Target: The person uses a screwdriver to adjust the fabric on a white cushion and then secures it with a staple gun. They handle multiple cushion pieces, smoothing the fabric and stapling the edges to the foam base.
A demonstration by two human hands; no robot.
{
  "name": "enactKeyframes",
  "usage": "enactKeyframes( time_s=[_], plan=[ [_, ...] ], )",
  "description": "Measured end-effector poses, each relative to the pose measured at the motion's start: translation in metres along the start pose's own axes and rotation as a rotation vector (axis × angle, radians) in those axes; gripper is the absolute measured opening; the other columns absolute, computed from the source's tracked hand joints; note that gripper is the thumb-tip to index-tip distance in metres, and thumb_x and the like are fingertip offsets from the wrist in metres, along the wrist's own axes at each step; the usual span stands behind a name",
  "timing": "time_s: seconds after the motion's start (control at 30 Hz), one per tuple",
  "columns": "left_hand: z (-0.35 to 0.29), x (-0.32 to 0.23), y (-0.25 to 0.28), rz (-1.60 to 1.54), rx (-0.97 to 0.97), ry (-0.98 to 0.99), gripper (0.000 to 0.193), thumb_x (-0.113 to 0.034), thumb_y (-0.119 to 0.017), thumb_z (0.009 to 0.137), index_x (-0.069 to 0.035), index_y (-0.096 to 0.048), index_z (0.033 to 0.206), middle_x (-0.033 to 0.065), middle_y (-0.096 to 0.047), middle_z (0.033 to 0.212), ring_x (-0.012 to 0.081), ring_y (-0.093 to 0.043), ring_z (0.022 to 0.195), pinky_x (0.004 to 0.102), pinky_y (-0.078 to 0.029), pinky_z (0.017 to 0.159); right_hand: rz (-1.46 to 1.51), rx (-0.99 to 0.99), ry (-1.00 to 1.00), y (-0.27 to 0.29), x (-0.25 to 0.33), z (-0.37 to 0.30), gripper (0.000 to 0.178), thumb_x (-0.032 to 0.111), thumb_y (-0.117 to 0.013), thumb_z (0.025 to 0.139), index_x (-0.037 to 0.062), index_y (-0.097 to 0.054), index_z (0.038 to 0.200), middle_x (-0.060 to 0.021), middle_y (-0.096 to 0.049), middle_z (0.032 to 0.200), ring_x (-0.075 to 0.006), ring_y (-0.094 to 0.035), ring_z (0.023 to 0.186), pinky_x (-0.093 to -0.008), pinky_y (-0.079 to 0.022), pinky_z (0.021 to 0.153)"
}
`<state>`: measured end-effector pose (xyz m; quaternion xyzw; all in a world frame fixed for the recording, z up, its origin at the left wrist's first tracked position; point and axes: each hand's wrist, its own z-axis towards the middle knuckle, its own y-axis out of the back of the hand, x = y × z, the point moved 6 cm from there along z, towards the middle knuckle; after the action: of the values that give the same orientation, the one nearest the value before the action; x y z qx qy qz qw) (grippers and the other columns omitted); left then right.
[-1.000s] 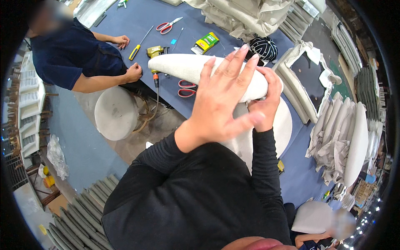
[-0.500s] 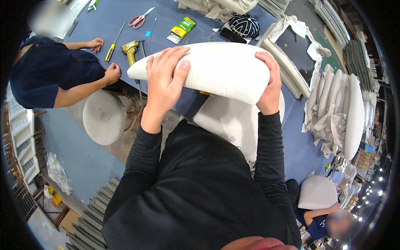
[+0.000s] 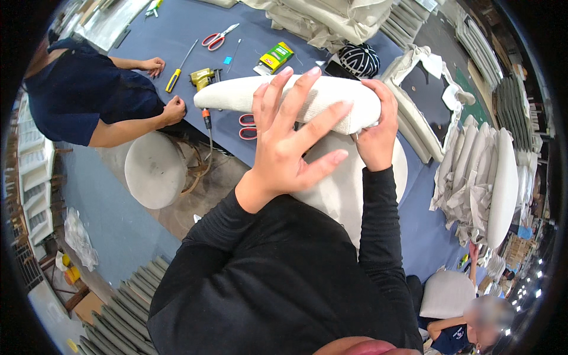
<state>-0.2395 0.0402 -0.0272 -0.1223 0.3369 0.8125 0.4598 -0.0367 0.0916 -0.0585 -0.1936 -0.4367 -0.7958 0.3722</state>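
A curved, off-white upholstered cushion (image 3: pixel 228 94) is held up in front of me over the table edge. My right hand (image 3: pixel 380 133) grips its right end, thumb side toward me and fingers over the top. My left hand (image 3: pixel 287 142) lies across the middle of the cushion with its fingers spread wide; whether the palm presses on it I cannot tell. Below the hands, a second pale upholstered piece (image 3: pixel 340 171) rests at the table's edge, partly covered by my arms. Red scissor handles (image 3: pixel 247 126) show just under the cushion's left part.
On the blue table (image 3: pixel 177 26) lie a yellow air stapler (image 3: pixel 203 77), a screwdriver (image 3: pixel 174 80), red-handled scissors (image 3: pixel 216 40), a green-yellow box (image 3: pixel 277 56) and a patterned cap (image 3: pixel 360 60). Cushions (image 3: pixel 470 165) stack at right. A co-worker (image 3: pixel 94 94) stands left by a round stool (image 3: pixel 154 170).
My left hand has loosened from the cushion's top and spread its fingers nearer its middle. The cushion has tilted, showing a narrower side. My right hand keeps hold of the right end.
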Motion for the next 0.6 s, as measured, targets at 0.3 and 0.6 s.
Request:
enactKeyframes(
  time_s=[0.3,0.6],
  plan=[
    [-0.012,0.005,-0.014,-0.033,-0.031,0.06,0.078,-0.053,-0.076,0.085,-0.019,-0.058,0.154,0.0265,-0.031,0.17,0.0518,-0.021,0.156,0.0692,-0.008,0.12,-0.029,-0.033,0.04,-0.013,0.018,0.002,0.069,0.002,-0.086,0.06,0.0113,-0.067,0.126,-0.0092,-0.067,0.13,-0.034,-0.059,0.128,-0.0464,-0.041,0.113],
    [-0.003,0.07,0.016,-0.061,-0.061,0.381,0.066,-0.057,-0.039,0.108,-0.025,-0.044,0.165,0.0176,-0.024,0.177,0.0452,-0.01,0.164,0.0672,0.003,0.124,-0.084,-0.044,0.084,-0.025,0.033,0.009,0.068,0.011,-0.09,0.062,0.0123,-0.066,0.126,-0.0091,-0.067,0.127,-0.0342,-0.06,0.125,-0.0473,-0.04,0.113]
  ],
)
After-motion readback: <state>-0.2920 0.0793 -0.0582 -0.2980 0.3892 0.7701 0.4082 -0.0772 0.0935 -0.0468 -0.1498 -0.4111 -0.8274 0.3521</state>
